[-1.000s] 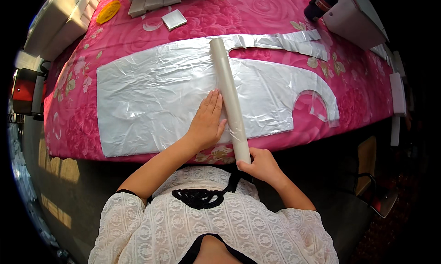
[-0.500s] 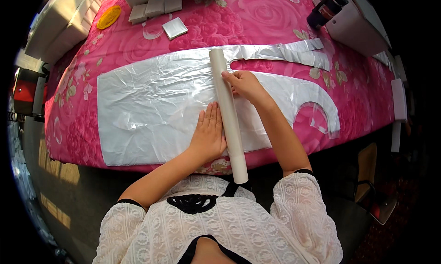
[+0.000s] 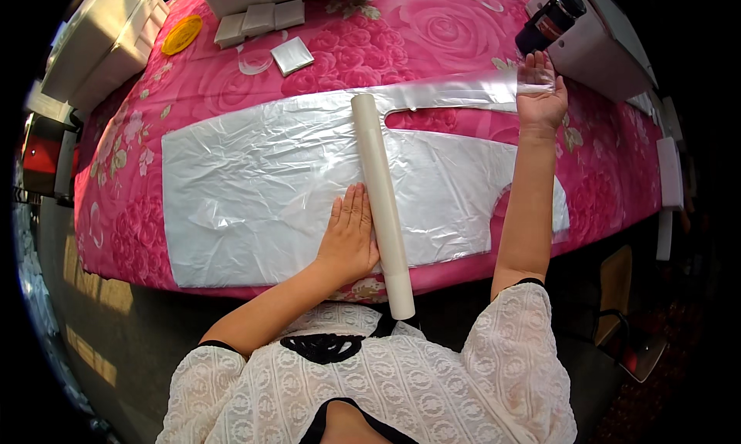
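A translucent white plastic apron (image 3: 247, 189) lies spread flat, its straps and cut-out openings toward the right. Across its middle rests a long off-white tube (image 3: 384, 212), its near end sticking out past the table edge. My left hand (image 3: 349, 239) lies flat on the apron, fingers stretched and against the tube's left side. Far to the right, my right hand (image 3: 541, 96) is palm up with fingers extended. The far strap (image 3: 471, 90) of the apron passes over those fingers, which show through the thin film.
A pink floral cloth (image 3: 448, 23) covers the table. Folded white plastic packets (image 3: 292, 55) lie at the back, near a yellow oval dish (image 3: 182, 35). White boxes (image 3: 116, 50) stand at the left and back. A dark flask (image 3: 549, 21) is by another white box (image 3: 598, 46) at right.
My right hand has left the tube and reached out to the far strap, lifting it. The tube has shifted slightly toward me. My left hand stays beside it.
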The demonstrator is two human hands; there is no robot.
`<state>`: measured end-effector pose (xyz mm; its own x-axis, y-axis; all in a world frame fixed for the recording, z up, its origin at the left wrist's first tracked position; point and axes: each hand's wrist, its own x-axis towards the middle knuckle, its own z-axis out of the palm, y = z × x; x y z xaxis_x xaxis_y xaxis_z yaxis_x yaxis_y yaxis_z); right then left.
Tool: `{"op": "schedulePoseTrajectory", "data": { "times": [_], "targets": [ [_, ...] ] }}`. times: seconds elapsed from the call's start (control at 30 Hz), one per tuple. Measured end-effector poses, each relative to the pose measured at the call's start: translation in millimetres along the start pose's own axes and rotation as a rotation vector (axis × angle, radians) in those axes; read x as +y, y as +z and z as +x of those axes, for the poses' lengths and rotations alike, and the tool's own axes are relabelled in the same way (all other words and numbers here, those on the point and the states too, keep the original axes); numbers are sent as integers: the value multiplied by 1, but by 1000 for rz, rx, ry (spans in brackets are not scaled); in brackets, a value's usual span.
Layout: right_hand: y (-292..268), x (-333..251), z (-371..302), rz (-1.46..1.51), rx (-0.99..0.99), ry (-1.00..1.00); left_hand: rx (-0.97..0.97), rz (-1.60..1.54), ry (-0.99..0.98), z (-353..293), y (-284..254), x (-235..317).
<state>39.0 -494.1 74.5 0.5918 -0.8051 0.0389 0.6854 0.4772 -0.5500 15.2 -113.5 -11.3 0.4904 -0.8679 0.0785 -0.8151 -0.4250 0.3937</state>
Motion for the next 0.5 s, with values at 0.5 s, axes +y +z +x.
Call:
{"op": "schedulePoseTrajectory", "data": {
  "times": [0.5],
  "targets": [
    [110, 243, -244, -1650, -1655, -50, -11, -223, -24, -19, -34, -13]
  ]
}}
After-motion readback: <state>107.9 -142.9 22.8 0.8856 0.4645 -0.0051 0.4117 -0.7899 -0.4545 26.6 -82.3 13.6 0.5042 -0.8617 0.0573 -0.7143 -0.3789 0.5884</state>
